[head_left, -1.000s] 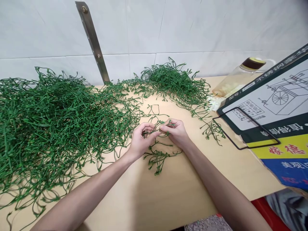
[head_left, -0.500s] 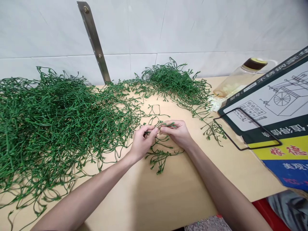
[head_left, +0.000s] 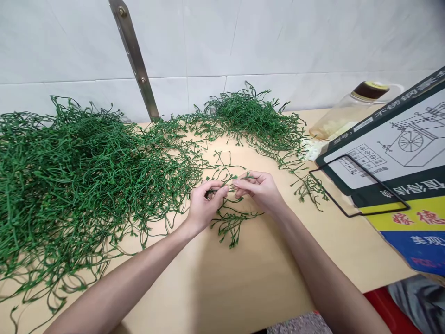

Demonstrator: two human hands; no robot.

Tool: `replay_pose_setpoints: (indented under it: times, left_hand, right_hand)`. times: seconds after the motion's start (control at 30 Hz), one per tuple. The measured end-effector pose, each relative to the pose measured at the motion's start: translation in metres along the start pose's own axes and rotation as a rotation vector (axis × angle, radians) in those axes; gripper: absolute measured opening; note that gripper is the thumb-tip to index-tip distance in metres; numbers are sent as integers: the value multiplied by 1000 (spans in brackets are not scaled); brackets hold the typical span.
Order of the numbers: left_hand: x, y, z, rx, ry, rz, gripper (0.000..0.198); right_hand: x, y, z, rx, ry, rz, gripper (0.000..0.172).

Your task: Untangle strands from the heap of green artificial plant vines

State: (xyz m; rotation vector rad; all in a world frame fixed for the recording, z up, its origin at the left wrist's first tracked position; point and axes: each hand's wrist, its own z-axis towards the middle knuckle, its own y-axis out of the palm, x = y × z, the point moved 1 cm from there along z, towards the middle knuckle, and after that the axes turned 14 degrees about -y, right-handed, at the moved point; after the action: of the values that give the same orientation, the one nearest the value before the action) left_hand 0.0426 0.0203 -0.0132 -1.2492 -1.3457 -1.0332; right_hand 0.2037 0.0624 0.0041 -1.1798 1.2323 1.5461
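Observation:
Thin green plastic stems with small budded tips are pinched in my left hand [head_left: 206, 200], thumb against forefinger. Close to its fingertips, my right hand [head_left: 259, 188] pinches a green stem too, its tip poking out above the fingers. Below both hands a small green sprig [head_left: 232, 226] lies on the light wooden table [head_left: 236, 287]. The exact spot where the fingers meet the stems is partly hidden. A big tangled heap of green stems [head_left: 79, 181] spreads over the left side.
A second green pile [head_left: 257, 116] sits against the tiled wall. At the right are a tipped clear bottle [head_left: 342, 116], white bits [head_left: 313, 148], a printed cardboard box [head_left: 392, 148] and a black wire frame [head_left: 405, 204]. A metal bracket [head_left: 137, 65] stands at the wall.
My right hand has shifted slightly right, its fingertips a little farther from my left hand. The sprig below has moved up slightly. My left hand is nearly unmoved.

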Motion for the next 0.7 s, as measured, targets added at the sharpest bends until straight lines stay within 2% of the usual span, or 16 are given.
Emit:
replay_pose_setpoints:
  times: [0.23, 0.57, 0.7]
  left_hand:
    - [6, 1, -2, -78, -15, 26, 30]
    - [9, 0, -4, -208, 18, 97, 31]
    - [9, 0, -3, -190, 0, 71, 32]
  right_hand:
    - [-2, -5, -2, -128, -112, -18, 30]
    - [-10, -4, -5, -216, -130, -98, 26]
    - [-11, -2, -5, -183, -142, -129, 30]
